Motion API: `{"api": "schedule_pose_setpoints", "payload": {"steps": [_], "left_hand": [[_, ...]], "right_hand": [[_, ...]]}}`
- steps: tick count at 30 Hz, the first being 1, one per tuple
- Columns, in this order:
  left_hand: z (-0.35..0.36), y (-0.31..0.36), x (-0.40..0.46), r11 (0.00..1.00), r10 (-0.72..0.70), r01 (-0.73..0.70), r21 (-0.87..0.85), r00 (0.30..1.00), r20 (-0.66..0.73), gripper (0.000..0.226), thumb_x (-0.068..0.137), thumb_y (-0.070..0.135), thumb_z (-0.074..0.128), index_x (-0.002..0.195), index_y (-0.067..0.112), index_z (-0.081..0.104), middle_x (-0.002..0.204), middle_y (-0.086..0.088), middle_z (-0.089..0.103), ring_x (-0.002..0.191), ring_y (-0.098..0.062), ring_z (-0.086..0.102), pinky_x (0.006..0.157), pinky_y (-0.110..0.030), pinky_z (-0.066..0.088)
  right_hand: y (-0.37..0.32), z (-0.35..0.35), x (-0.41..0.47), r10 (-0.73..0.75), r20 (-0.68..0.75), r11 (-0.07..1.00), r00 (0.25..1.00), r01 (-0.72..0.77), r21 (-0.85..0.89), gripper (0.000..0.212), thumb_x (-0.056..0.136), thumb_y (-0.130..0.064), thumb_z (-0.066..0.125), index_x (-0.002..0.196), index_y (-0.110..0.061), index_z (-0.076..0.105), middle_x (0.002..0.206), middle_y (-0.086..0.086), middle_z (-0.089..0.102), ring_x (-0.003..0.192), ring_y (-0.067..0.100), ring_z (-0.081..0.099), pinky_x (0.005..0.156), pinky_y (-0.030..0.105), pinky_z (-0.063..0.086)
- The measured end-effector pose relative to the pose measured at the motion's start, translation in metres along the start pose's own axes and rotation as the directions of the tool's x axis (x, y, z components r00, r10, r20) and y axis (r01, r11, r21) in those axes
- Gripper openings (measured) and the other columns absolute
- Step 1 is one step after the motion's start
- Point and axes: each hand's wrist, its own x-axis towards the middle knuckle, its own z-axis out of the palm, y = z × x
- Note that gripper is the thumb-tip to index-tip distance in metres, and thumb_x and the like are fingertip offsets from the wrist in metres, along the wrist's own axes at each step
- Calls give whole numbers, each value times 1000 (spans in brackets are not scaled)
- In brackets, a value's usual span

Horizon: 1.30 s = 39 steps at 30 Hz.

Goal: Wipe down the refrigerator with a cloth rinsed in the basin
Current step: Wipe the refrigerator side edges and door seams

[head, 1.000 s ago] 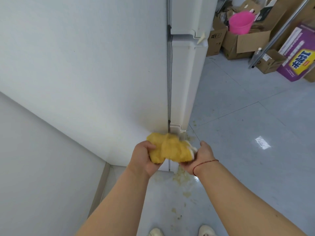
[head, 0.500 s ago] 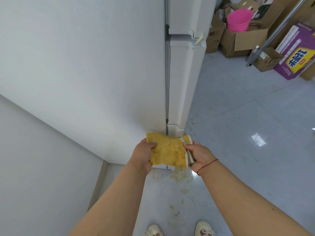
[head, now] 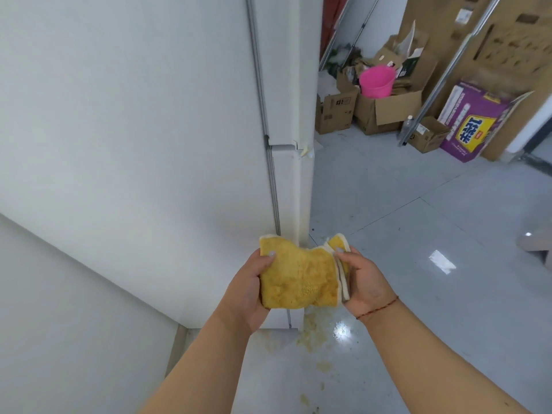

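A yellow cloth with a white backing is folded flat between both hands, held in front of the lower corner of the white refrigerator. My left hand grips its left edge, thumb on top. My right hand pinches the folded right edge; a red string circles that wrist. The refrigerator's side panel fills the left of the view, and its door edge runs down the middle. A pink basin sits in a cardboard box at the back right.
Yellowish spill stains mark the grey tiled floor at the refrigerator's foot. Cardboard boxes, a purple carton and leaning metal poles stand along the back wall. A white wall is at the lower left.
The bunched cloth has been spread and folded flat between both hands. The view has tilted up, showing more of the back of the room.
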Motion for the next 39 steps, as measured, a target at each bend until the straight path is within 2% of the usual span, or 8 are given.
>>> {"api": "schedule_pose_setpoints", "payload": {"steps": [12, 16, 18, 21, 27, 32, 35, 39], "left_hand": [[120, 33, 0, 984, 45, -72, 162, 986, 163, 22, 97, 18, 50, 113, 12, 64, 107, -12, 71, 98, -28, 69, 84, -46, 54], [150, 37, 8, 973, 68, -98, 208, 986, 149, 19, 98, 18, 48, 106, 11, 64, 102, -13, 70, 96, -30, 67, 87, -48, 53], [164, 36, 12, 965, 56, -94, 245, 986, 159, 17, 98, 19, 49, 103, 13, 64, 96, -9, 70, 90, -26, 67, 81, -42, 55], [181, 31, 18, 944, 34, -81, 320, 988, 148, 14, 97, 18, 51, 98, 14, 63, 91, -8, 70, 82, -24, 67, 72, -38, 55], [234, -3, 32, 857, -84, -4, 515, 986, 147, 23, 93, 18, 55, 108, 3, 65, 107, -19, 69, 97, -33, 67, 86, -45, 54], [304, -50, 45, 802, -185, 24, 597, 960, 209, 24, 91, 16, 51, 99, 0, 67, 96, -17, 70, 90, -31, 67, 84, -42, 53], [347, -82, 52, 799, -244, 53, 598, 939, 243, 25, 91, 18, 46, 96, -1, 62, 85, -16, 65, 81, -29, 62, 78, -39, 51], [408, -136, 59, 808, -315, 130, 575, 920, 234, 40, 99, 21, 36, 75, -2, 59, 63, -10, 57, 59, -21, 51, 57, -31, 46]], "right_hand": [[-90, -4, -26, -247, -170, 969, 954, 244, -42, 29, 95, -13, 51, 122, -3, 55, 117, 21, 61, 107, 35, 60, 94, 52, 47], [-115, -6, -30, -361, -268, 887, 894, 240, -395, 16, 94, -23, 54, 103, -11, 59, 99, 10, 62, 89, 25, 59, 70, 34, 50], [-129, -15, -31, -432, -297, 753, 851, 159, -639, 21, 93, -28, 55, 102, -10, 55, 96, 8, 58, 89, 23, 56, 75, 34, 48], [-145, -29, -35, -515, -276, 590, 812, 101, -801, 38, 87, -34, 62, 116, -11, 52, 110, 5, 55, 100, 21, 55, 89, 36, 46], [-183, -59, -58, -419, 8, 634, 908, 299, -713, 49, 94, -24, 56, 140, -16, 43, 136, 1, 47, 121, 14, 45, 91, 23, 35], [-219, -133, -79, -494, -49, 580, 868, 287, -763, 10, 87, -25, 67, 94, -22, 62, 90, -4, 63, 85, 12, 59, 71, 22, 46], [-241, -182, -98, -624, -138, 558, 769, 315, -767, 24, 84, -21, 70, 73, -20, 49, 70, -4, 48, 66, 10, 44, 60, 23, 38], [-270, -255, -129, -718, -268, 541, 643, 273, -795, 25, 88, -25, 64, 76, -18, 44, 71, -2, 42, 64, 11, 39, 57, 25, 33]]}}
